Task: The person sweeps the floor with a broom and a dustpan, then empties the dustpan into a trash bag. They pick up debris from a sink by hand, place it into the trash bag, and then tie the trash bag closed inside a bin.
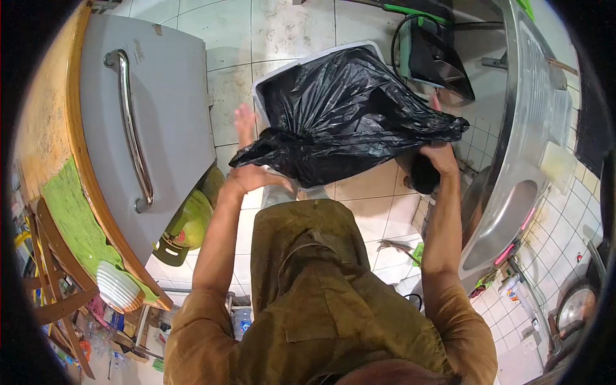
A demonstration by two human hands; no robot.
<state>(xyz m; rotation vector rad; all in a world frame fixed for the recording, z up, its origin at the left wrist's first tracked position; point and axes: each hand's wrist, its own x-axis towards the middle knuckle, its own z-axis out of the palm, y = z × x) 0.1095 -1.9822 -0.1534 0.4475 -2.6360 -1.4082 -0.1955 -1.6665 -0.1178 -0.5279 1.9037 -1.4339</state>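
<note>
Black bag [346,109] over bin [308,61]: right hand [440,158] clenches 3 o'clock edge; left hand [246,168], splayed, touches 9 o'clock corner; floor [289,25] open at 12.

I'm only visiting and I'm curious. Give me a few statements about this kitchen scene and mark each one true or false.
1. The bag at the person's hands is black. True.
2. The bin behind the bag is red. False: its visible rim is white.
3. The floor is tiled. True.
4. The grey door has a metal handle. True.
5. The tank below that door is blue. False: it is green.
6. The right hand hangs free, away from the bag. False: it has a grip on the bag's edge, while the left hand is at the bag's other end.
</note>
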